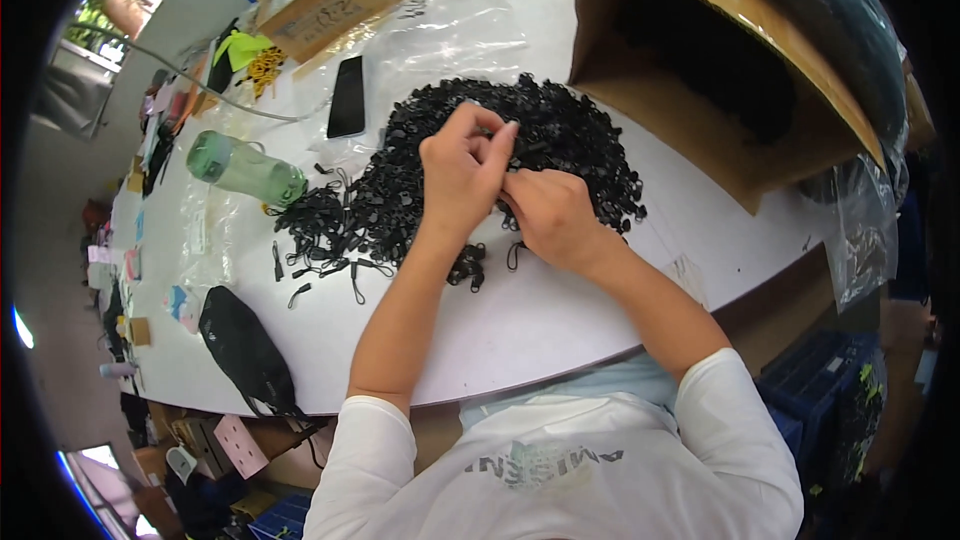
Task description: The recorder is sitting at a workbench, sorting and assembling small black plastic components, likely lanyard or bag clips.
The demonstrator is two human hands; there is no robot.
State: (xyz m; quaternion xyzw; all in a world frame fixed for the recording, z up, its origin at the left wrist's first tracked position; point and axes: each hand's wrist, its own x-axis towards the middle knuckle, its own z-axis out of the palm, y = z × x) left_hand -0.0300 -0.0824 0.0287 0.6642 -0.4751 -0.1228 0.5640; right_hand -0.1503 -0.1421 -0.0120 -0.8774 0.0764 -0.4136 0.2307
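My left hand and my right hand meet over a large heap of small black plastic pieces. Both hands are closed, thumb and fingers pinched together, with their tips nearly touching. Whatever sits between the fingers is too small and too covered to make out. A thin black cord loop shows just below my right hand; I cannot tell whether it hangs from the fingers or lies on the table. Left of the heap is a smaller pile of black cord loops with narrow stems, several of them scattered loose toward me.
A large open cardboard box lies at the right, dark inside. Beyond the left pile are a green transparent bottle and a black phone. A black pouch rests by the near left table edge. Farther back stands a flat carton.
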